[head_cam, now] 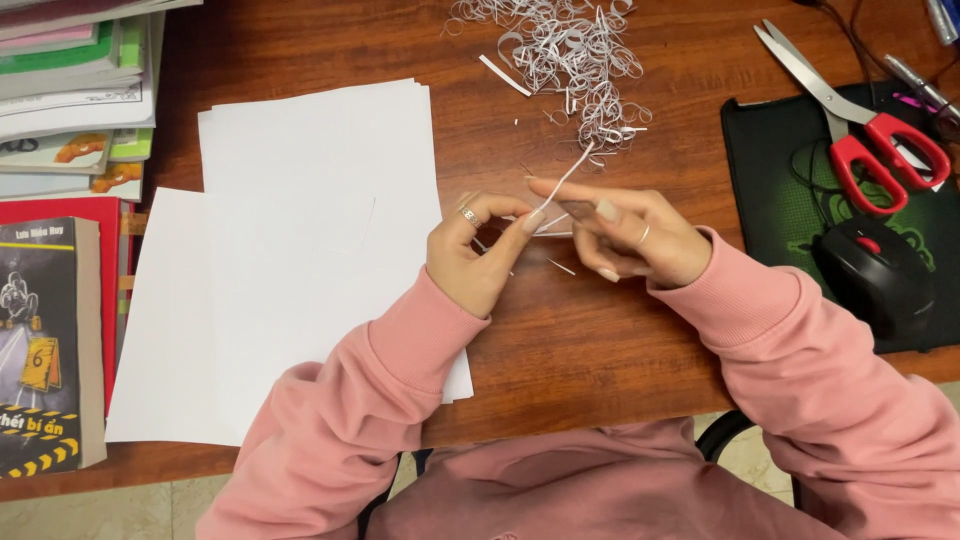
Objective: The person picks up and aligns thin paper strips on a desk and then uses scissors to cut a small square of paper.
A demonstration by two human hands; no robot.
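- Left hand (470,262) and right hand (625,235): both grips pinch a thin white paper strip (565,178) above the wooden worktop (600,340).
- Strip runs up into a curly pile (570,55) of shreds.
- Flat white sheets (290,250) left.
- Red-handled scissors (860,120) right.

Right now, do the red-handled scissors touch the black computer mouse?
Apart. The head view shows a strip of the dark mouse pad between the red-handled scissors and the black computer mouse below them.

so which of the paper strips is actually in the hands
The long thin white paper strip pinched between both hands, left hand and right hand; the other strips lie in the curly shredded pile.
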